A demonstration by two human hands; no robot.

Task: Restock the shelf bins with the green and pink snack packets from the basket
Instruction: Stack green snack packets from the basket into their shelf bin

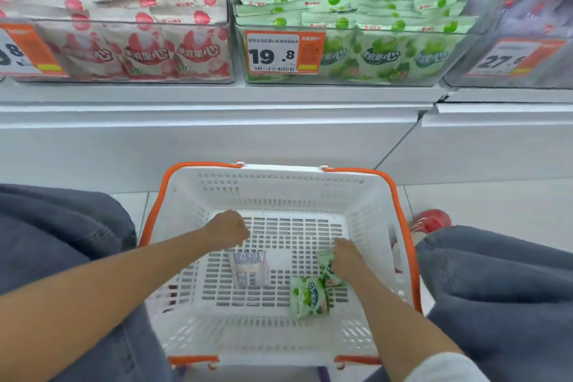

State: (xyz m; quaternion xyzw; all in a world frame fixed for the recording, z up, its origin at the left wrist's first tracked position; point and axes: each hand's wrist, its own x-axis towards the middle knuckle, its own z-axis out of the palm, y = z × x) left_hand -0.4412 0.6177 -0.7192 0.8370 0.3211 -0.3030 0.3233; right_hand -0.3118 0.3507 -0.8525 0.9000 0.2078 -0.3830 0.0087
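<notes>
**Desk:** Basket contents, please.

**Operator:** Entry 1: white slotted plastic basket with orange handles (279,192), on the floor between the person's knees.
Entry 2: crumpled green-and-white foil snack packet (326,263), at 3 o'clock on the basket floor. The right hand (348,257) is on it with its fingers curled over the edge, so I log it as gripping.
Entry 3: second green foil packet (308,296), flat and face up at 5 o'clock, just beside the first. Its long axis runs roughly 12 to 6.
Entry 4: whitish packet lying barcode-side up (249,270), left of centre, at 6 o'clock from the left hand (228,228). Its front colour is hidden. That hand shows me only its back, fingers folded under, so I cannot tell whether it holds anything.

**Desk:** Destination?

**Operator:** Clear rigid bin of green packets (387,71), at 12 o'clock above the basket, marked by the orange price label (279,53). Clear bin of pink-and-white packets (139,71), at 10 o'clock. The right hand is nearer both green packets, so I judge the lift runs straight toward 12. The foil looks slick and soft and is likely to crumple rather than hold its shape.
</notes>
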